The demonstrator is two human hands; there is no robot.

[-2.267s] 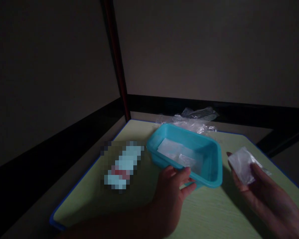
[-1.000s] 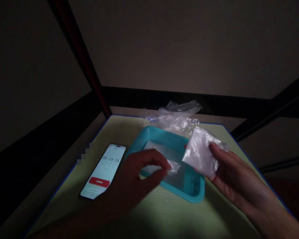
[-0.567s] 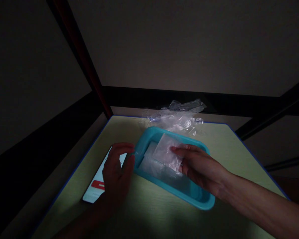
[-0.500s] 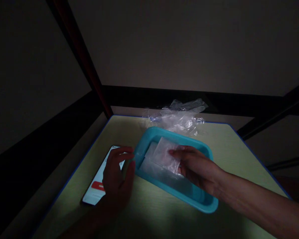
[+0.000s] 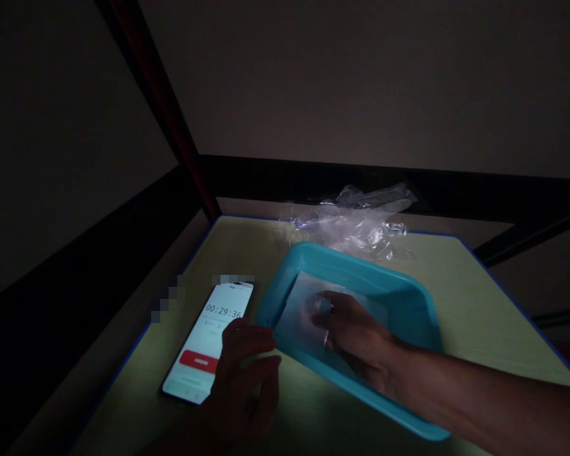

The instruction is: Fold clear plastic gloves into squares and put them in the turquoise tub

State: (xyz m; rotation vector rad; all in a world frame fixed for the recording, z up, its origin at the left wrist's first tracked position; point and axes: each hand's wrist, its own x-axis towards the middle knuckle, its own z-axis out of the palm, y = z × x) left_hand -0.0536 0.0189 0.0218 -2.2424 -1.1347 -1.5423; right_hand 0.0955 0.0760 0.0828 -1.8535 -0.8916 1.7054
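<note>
1. R hand point(image 5: 349, 332) is inside the teal tray point(image 5: 408, 304), fingers flat and spread, pressing down on a clear plastic pouch point(image 5: 304, 310) that lies on the tray floor w/ other flat clear pouches under/around it. No pinch, nothing gripped; palm side down on the pouch.
2. L hand point(image 5: 247, 380) rests on the table point(image 5: 479, 297) just left of the tray's near-left corner, fingers loosely spread and slightly curled, holding nothing. Fingertips sit right beside the tray wall; can't tell if they touch it.
3. Phone point(image 5: 209, 342) lies face up on the table left of the tray, screen lit w/ a timer reading 00:29:36 and a red button below. L hand's thumb side overlaps the phone's lower-right edge.
4. Crumpled clear plastic bag point(image 5: 356, 221) sits at the table's far edge, just behind the tray.
5. Room is dim; table is pale green w/ a blue rim.
</note>
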